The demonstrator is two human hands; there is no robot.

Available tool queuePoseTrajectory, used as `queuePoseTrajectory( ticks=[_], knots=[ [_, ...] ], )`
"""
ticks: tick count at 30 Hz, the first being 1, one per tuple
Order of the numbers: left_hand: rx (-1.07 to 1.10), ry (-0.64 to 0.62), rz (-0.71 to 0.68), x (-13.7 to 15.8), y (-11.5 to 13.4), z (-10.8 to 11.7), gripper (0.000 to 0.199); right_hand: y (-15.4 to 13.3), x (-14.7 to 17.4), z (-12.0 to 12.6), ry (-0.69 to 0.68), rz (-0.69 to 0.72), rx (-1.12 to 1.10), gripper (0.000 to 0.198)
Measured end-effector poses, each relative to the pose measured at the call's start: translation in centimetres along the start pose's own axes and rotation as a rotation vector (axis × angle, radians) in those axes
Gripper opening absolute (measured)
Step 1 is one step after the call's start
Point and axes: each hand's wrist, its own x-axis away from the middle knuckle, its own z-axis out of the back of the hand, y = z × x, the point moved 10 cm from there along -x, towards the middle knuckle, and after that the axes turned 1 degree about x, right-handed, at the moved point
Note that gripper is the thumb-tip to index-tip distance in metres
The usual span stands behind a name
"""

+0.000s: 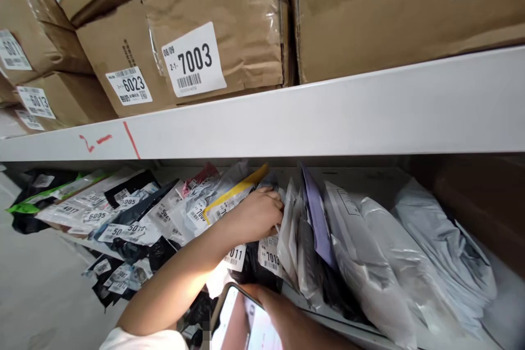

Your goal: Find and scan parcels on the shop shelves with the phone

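Note:
My left hand (262, 212) reaches from the lower left into a row of upright plastic mailing bags on the lower shelf. Its fingers are bent around the upper part of a mailing bag, just above the label 7013 (270, 254); the fingertips are partly hidden. Left of the hand leans a yellow-edged bag (235, 191), and to its right stand white bags (289, 229) and a purple one (318, 219). Low in front, my right hand (266, 298) is wrapped round a smartphone (246, 320) with a lit screen.
A white shelf beam (287, 120) marked in red crosses above my hands. Cardboard boxes (229, 11) with numbered labels fill the upper shelf. Grey and white bags (443, 251) lean at the right. Labelled bags (98, 208) lie to the left, with more bags (123, 276) lower down.

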Motion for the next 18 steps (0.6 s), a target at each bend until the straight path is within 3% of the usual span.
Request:
queuePoseTrajectory(
  ticks=[4,9,12,13,15,17,18],
  knots=[
    [0.023,0.01,0.007,-0.2,-0.3,-0.1,0.014,-0.4,-2.1,-1.4,-0.068,0.03,-0.018,0.094],
    [0.034,0.021,0.138,-0.7,-1.1,-0.5,0.01,1.6,-2.4,-1.6,0.042,0.059,-0.101,0.09],
    [0.199,0.097,0.181,1.5,-1.4,1.2,0.009,2.3,-2.2,-1.7,0.069,0.102,-0.155,0.073],
    [0.271,0.178,0.21,3.1,-1.5,2.3,0.014,2.7,-2.3,-1.7,0.074,0.095,-0.181,0.067],
    [0.362,0.463,0.343,8.1,-2.2,4.8,0.028,3.7,-2.8,-1.6,0.086,0.051,-0.235,0.062],
    [0.291,0.846,0.634,15.3,-2.6,5.8,0.026,4.6,-3.2,-1.2,0.117,-0.004,-0.292,0.065],
    [0.23,0.979,0.832,18.8,-2.4,4.8,0.025,4.8,-3.4,-1.0,0.141,-0.018,-0.309,0.068]
  ],
)
